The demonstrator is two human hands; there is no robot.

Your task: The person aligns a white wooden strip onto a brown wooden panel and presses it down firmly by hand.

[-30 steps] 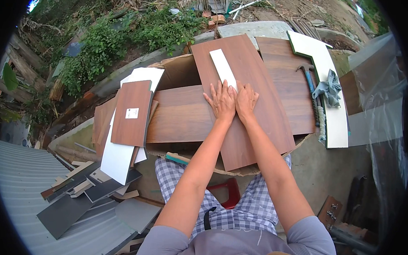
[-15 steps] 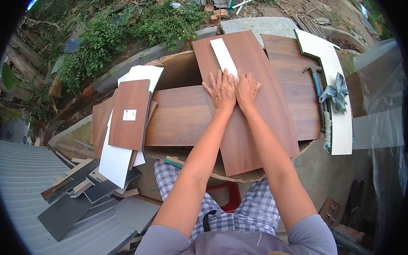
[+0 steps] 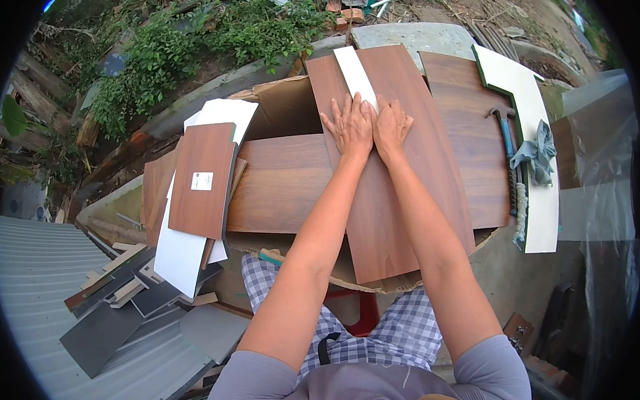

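The long board point(image 3: 408, 197) is reddish brown with a fine wood grain, and the strip point(image 3: 354, 72) on it is white. To the left of this board, the panel point(image 3: 202, 151) is also reddish brown, with a white label point(image 3: 201, 181); to its right, the cloth point(image 3: 537, 154) is grey-blue, and on its near side the trousers point(image 3: 412, 320) have white and grey-blue checks.

Head-worn camera, facing forward and down at the brown board point(image 3: 377, 212)

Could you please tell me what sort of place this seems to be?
Probably an improvised outdoor woodworking spot: there are wood-grained boards, a hammer lying nearby, and leafy plants growing just beyond.
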